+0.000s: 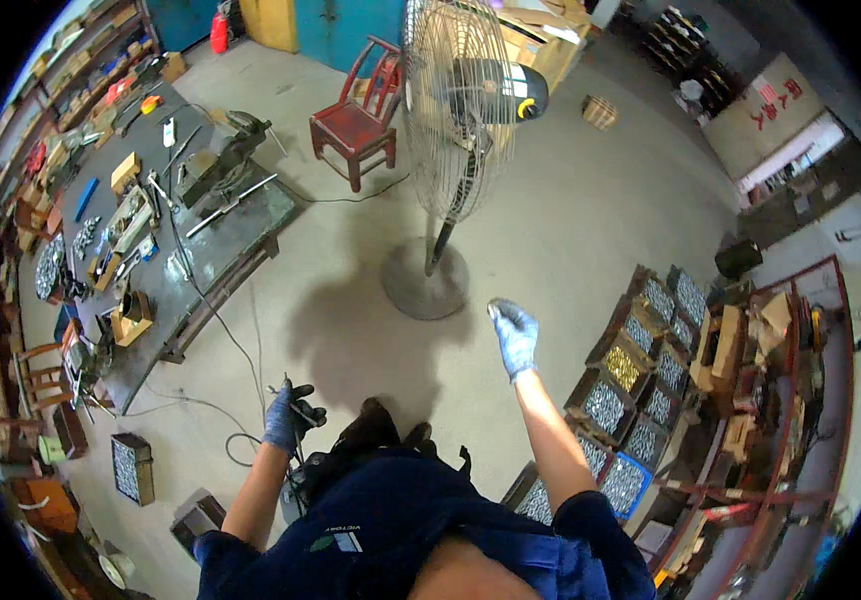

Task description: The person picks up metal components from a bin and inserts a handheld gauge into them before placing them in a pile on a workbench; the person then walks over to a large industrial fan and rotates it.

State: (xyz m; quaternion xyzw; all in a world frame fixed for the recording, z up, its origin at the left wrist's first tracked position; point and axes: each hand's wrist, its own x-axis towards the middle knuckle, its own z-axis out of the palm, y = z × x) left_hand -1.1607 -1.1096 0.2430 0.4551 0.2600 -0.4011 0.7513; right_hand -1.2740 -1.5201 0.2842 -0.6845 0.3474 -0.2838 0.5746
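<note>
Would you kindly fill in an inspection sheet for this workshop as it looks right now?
Surface: concrete floor, bare around the fan.
Job's things: small metal part pinched in right hand; dark tool gripped in left hand.
Clutter: workbench crowded with tools and boxes; crates of metal parts at right.
Grippers: both hands gloved, fingers closed.
Cables: cord trailing from bench across floor.
Surroundings: pedestal fan, red chair, shelving.

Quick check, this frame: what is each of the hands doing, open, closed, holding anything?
Left hand: gloved, closed around a small dark tool; its kind cannot be told.
Right hand: gloved, raised, fingers pinching a small metal part.
</note>
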